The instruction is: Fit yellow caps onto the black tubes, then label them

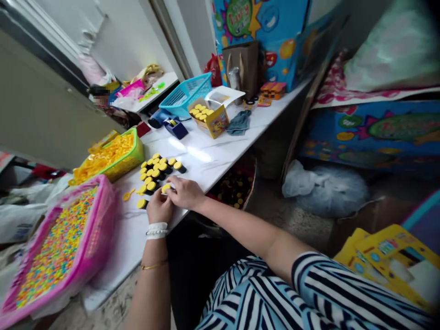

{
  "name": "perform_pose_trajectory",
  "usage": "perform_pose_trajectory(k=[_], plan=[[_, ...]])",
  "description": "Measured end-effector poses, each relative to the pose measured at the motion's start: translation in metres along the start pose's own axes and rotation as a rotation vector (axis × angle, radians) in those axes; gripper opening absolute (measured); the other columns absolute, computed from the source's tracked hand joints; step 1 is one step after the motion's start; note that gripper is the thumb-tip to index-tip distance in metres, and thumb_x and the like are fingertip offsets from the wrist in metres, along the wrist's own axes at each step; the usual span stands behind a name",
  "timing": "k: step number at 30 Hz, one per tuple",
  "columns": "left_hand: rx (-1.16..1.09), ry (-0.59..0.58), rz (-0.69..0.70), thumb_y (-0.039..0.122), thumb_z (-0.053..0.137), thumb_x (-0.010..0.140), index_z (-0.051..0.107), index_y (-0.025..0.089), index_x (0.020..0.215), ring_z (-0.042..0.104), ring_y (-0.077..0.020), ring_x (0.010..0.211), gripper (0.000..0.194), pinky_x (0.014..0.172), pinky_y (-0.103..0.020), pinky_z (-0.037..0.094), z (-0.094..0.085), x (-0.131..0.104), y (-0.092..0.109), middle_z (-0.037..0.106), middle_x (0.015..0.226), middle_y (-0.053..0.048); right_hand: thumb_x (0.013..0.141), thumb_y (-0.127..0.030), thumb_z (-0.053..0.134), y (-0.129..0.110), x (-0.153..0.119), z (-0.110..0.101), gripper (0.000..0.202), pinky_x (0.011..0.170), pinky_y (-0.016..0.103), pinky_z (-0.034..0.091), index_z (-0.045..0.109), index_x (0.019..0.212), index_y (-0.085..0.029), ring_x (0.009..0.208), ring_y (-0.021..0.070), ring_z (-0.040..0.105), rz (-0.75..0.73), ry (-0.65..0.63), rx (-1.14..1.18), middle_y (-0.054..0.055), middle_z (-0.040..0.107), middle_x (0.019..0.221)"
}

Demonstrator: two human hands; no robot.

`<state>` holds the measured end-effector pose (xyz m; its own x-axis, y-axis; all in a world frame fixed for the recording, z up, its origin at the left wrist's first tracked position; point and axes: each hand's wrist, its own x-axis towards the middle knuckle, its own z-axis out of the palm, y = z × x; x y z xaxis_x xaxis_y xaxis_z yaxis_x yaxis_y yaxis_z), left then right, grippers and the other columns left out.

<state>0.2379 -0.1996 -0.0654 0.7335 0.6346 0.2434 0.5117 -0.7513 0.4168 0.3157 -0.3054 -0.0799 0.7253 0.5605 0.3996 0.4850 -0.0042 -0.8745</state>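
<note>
Both of my hands meet at the near edge of the white marbled table [129, 233]. My left hand [160, 208] has its fingers closed on the side of a small yellow-capped black container [166, 188]. From the other side, my right hand [185, 192] pinches the same container near its cap. Just beyond my fingers stands a cluster of similar yellow-capped black containers [156, 167], several of them upright. One more yellow-capped container [141, 203] is beside my left hand. A small yellow plastic piece [128, 195] lies left of the cluster.
On the left are a pink basket [103, 229] of colourful small pellets and a green basket [137, 153] of yellow plastic pieces. Farther back stand a tape dispenser [175, 128], a blue basket [187, 94] and a box [216, 123] of yellow-capped containers. Another person [106, 103] is at the far left.
</note>
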Motion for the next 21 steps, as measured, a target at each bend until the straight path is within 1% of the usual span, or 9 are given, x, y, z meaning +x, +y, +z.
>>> perform_pose_trajectory(k=[3, 5, 7, 11, 13, 15, 17, 18, 21], plan=[[0.029, 0.070, -0.017, 0.042, 0.056, 0.077, 0.060, 0.014, 0.121, 0.061, -0.0160, 0.059, 0.053, 0.061, -0.024, 0.046, 0.004, -0.004, 0.005, 0.065, 0.063, 0.001, 0.090, -0.027, 0.055, 0.004, -0.009, -0.016, 0.018, 0.072, 0.025, 0.048, 0.064, 0.103, -0.018, 0.071, 0.0149, 0.063, -0.013, 0.001, 0.168, 0.000, 0.066, 0.075], [0.051, 0.123, -0.019, 0.043, 0.059, 0.076, 0.059, 0.017, 0.124, 0.062, -0.0160, 0.063, 0.055, 0.068, -0.026, 0.048, 0.007, -0.008, 0.007, 0.066, 0.068, 0.001, 0.090, -0.030, 0.055, 0.011, -0.022, -0.032, 0.018, 0.061, 0.022, 0.047, 0.066, 0.098, -0.019, 0.057, 0.0116, 0.058, -0.015, -0.037, 0.281, -0.004, 0.059, 0.061], [0.078, 0.181, 0.011, 0.042, 0.061, 0.076, 0.061, 0.018, 0.122, 0.062, -0.0158, 0.065, 0.052, 0.072, -0.028, 0.048, 0.012, -0.011, 0.009, 0.067, 0.073, 0.000, 0.088, -0.033, 0.055, 0.024, -0.040, -0.054, 0.020, 0.050, 0.021, 0.043, 0.067, 0.093, -0.018, 0.045, 0.0101, 0.051, 0.014, -0.087, 0.364, -0.007, 0.052, 0.050], [0.198, 0.284, 0.117, 0.039, 0.060, 0.080, 0.066, 0.015, 0.123, 0.062, -0.0183, 0.071, 0.049, 0.076, -0.030, 0.048, 0.019, -0.019, 0.012, 0.068, 0.083, -0.006, 0.084, -0.042, 0.059, 0.068, -0.077, -0.115, 0.026, 0.041, 0.021, 0.038, 0.065, 0.084, -0.017, 0.038, 0.0085, 0.044, 0.174, -0.096, 0.389, -0.007, 0.050, 0.046], [0.264, 0.274, 0.104, 0.040, 0.057, 0.083, 0.061, 0.016, 0.131, 0.062, -0.0204, 0.077, 0.053, 0.072, -0.030, 0.047, 0.020, -0.022, 0.012, 0.068, 0.088, -0.008, 0.082, -0.045, 0.062, 0.093, -0.090, -0.146, 0.029, 0.039, 0.020, 0.036, 0.065, 0.086, -0.017, 0.037, 0.0080, 0.043, 0.284, -0.073, 0.325, -0.007, 0.050, 0.045], [0.299, 0.233, 0.087, 0.041, 0.055, 0.087, 0.055, 0.019, 0.138, 0.062, -0.0213, 0.079, 0.056, 0.067, -0.029, 0.046, 0.020, -0.025, 0.010, 0.068, 0.092, -0.009, 0.080, -0.045, 0.065, 0.114, -0.098, -0.169, 0.029, 0.036, 0.019, 0.035, 0.064, 0.086, -0.016, 0.036, 0.0076, 0.043, 0.388, -0.067, 0.228, -0.006, 0.050, 0.046], [0.304, 0.193, 0.092, 0.041, 0.052, 0.089, 0.051, 0.019, 0.141, 0.061, -0.0213, 0.080, 0.056, 0.065, -0.029, 0.046, 0.020, -0.027, 0.008, 0.067, 0.093, -0.009, 0.080, -0.043, 0.066, 0.129, -0.100, -0.180, 0.029, 0.035, 0.019, 0.035, 0.065, 0.085, -0.015, 0.036, 0.0078, 0.044, 0.465, -0.100, 0.125, -0.005, 0.051, 0.046], [0.299, 0.178, 0.101, 0.040, 0.051, 0.090, 0.050, 0.019, 0.142, 0.061, -0.0212, 0.080, 0.056, 0.065, -0.029, 0.046, 0.020, -0.028, 0.007, 0.067, 0.094, -0.009, 0.081, -0.042, 0.064, 0.134, -0.098, -0.180, 0.028, 0.035, 0.019, 0.036, 0.065, 0.085, -0.015, 0.036, 0.0084, 0.045, 0.487, -0.149, 0.046, -0.004, 0.052, 0.046], [0.264, 0.171, 0.140, 0.040, 0.053, 0.089, 0.047, 0.014, 0.143, 0.060, -0.0212, 0.083, 0.060, 0.066, -0.029, 0.049, 0.022, -0.031, 0.005, 0.065, 0.100, -0.011, 0.087, -0.037, 0.056, 0.143, -0.082, -0.161, 0.025, 0.041, 0.022, 0.043, 0.069, 0.090, -0.015, 0.040, 0.0121, 0.053, 0.488, -0.379, -0.207, -0.003, 0.056, 0.048]])
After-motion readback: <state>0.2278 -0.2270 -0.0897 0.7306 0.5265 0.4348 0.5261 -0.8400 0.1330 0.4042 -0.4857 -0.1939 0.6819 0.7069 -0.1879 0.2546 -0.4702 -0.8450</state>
